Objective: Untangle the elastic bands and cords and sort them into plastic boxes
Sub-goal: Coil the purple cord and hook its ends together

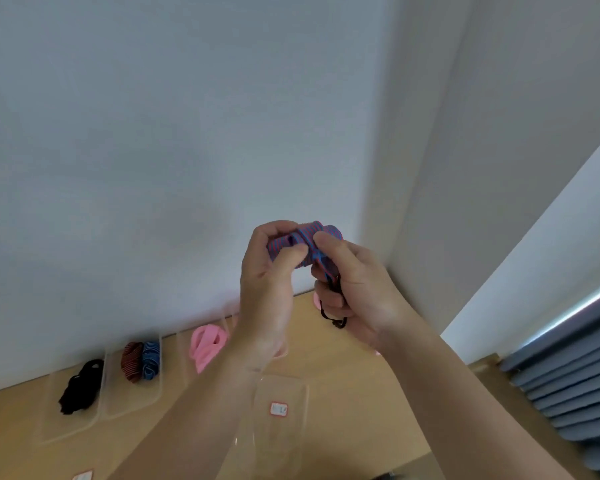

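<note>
Pale wall [153,133] behind, two hands held up over a wooden table [347,393].
At frame centre the left hand [267,282] and right hand [357,289] pinch a blue-and-red striped band [314,235]; a dark cord [333,315] dangles from the right fist. Clear boxes [132,407] at lower left hold coloured bands.

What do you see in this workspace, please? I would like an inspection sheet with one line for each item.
Surface: wooden table, set against the wall.
Job's things: clear boxes along the wall hold black cords, a brown band beside a blue band, and pink bands; a labelled box lies nearer and seems empty; a striped bundle is held in the air, with a dark cord hanging below it.
Clutter: nothing seen.
Grippers: left hand grips the striped bundle; right hand pinches it, and the dark cord passes through its fingers.
Cables: nothing seen.
Surroundings: white wall; slatted blind at the right.
</note>
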`<state>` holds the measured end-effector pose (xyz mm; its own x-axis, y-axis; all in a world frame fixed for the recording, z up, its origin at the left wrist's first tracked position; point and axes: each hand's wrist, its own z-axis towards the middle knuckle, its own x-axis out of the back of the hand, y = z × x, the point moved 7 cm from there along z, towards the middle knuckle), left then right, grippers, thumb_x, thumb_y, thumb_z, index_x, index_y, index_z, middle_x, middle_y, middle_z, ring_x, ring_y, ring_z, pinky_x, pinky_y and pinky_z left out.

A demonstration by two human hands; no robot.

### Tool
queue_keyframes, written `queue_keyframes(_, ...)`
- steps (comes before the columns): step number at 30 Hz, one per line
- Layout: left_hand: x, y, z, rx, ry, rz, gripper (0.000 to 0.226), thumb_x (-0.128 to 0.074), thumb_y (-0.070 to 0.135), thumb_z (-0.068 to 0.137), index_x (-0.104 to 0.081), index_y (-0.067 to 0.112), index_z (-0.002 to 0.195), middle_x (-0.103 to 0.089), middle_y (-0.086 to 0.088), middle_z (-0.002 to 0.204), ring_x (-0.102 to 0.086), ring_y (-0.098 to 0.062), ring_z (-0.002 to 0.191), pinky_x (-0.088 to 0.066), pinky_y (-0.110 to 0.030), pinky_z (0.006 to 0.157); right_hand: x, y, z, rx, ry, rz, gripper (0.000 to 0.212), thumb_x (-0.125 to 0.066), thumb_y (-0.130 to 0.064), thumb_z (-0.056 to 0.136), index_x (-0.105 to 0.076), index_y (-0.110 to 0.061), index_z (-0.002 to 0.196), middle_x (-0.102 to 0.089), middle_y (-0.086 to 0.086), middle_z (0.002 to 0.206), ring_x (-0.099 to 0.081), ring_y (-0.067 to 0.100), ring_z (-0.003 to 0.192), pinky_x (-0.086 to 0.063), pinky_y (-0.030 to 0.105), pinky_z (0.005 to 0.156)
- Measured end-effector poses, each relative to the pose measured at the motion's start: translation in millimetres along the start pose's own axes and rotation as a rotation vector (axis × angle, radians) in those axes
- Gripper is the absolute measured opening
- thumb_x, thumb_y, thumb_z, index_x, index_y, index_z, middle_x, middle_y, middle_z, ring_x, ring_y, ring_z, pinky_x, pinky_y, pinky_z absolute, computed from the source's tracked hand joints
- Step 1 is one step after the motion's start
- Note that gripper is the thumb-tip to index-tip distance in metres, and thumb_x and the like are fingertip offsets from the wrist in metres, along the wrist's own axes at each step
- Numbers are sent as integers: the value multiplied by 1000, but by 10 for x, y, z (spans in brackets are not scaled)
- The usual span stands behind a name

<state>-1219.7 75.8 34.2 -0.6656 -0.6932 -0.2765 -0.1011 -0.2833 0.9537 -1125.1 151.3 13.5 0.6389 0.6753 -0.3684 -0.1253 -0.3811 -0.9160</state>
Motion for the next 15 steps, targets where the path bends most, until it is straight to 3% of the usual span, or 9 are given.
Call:
queue_keyframes(5,84,170,108,137,-315,397,24,-62,43,82,-72,21,82,-70,0,82,-68,-17,73,-54,-30,66,-146,-111,-133,146,-140,-309,28,-62,-28,102,-52,-6,88,-34,-2,61,-24,14,45,-23,27,44)
queue_keyframes(9,62,166,114,267,-466,500,38,-63,54,82,-69,16,87,-70,-4,80,-64,-16,63,-52,-31,58,-209,-168,-212,197,-125,-511,15,-69,-26,97,-63,-15,106,-52,0,65,-34,14,48,-31,23,44)
queue_keyframes(12,-11,102,89,268,-455,440,42,-62,50,86,-71,9,89,-67,-10,74,-56,-26,58,-47,-33,50,-153,-215,-240,188,-9,-555,34,-75,-35,92,-59,-22,119,-63,-6,62,-52,8,50,-43,28,50)
queue_keyframes(15,-40,-10,54,332,-365,272,40,-64,46,84,-73,8,80,-62,-14,70,-50,-27,52,-40,-30,43,-9,-226,-292,143,176,-627,43,-82,-50,81,-59,-25,108,-69,-2,67,-67,12,60,-56,38,64)
